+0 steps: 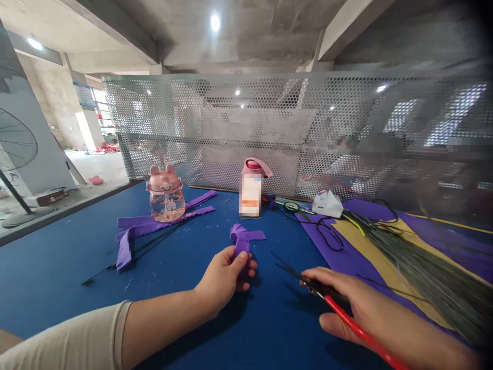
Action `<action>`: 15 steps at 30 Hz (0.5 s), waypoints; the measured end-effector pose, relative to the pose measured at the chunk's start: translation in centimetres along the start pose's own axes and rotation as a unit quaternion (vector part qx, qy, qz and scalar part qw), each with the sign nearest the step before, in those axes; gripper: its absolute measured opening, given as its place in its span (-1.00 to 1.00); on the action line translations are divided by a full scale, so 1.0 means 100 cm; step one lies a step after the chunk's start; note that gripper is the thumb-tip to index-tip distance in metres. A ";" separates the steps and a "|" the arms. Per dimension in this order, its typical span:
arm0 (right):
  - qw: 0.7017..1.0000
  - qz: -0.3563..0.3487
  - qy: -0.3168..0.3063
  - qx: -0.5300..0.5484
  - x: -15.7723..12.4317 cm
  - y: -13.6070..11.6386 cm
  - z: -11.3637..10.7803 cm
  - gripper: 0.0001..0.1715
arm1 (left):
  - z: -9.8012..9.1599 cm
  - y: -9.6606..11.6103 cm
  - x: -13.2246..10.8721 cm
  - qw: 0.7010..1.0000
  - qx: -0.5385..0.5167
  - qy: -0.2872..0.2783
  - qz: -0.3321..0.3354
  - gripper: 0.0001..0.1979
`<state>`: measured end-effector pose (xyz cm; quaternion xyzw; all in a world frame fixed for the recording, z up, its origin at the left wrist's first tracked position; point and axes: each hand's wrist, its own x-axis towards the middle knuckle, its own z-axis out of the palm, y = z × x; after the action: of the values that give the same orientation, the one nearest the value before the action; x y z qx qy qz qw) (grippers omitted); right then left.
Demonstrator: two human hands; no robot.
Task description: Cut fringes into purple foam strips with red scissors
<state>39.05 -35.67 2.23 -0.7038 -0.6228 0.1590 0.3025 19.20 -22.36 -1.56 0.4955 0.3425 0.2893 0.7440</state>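
Observation:
My left hand [225, 280] pinches a purple strip [242, 241] between thumb and fingers over the middle of the blue table. The strip's upper end is curled into a small roll, and a flat tail sticks out to the right. In my right hand [346, 300] is a pair of scissors [346, 318] with red handles. Its dark blades point toward the left hand, apart from the strip. The fingers lie along the scissors rather than through visible loops. Left of the hands lie more purple strips [124, 246] and a dark thin stem [100, 272].
A pink bottle with a bear-eared lid [166, 198] stands at the left; another pink bottle [251, 192] is straight ahead. Black tape [291, 206], a tissue pack [327, 204], purple sheets [319, 241] and bundled thin stems [419, 272] lie right. A perforated metal screen [250, 126] closes the back.

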 end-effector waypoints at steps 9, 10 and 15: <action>0.990 -0.009 -0.105 -0.093 0.003 -0.007 0.010 -0.75 | 0.014 -0.010 -0.003 0.999 0.018 -0.043 0.006 -0.66; 0.990 -0.014 -0.108 -0.089 0.003 -0.008 0.012 -0.77 | 0.012 -0.012 -0.005 0.997 0.035 -0.066 0.010 -0.63; 0.990 -0.037 -0.115 -0.071 0.002 -0.015 0.022 -0.83 | 0.008 -0.018 -0.013 0.989 0.085 -0.113 0.046 -0.63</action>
<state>36.63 -34.95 1.51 -0.6769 -0.6889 0.1830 0.1838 19.20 -24.36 -2.72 0.6016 0.2568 0.2349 0.7190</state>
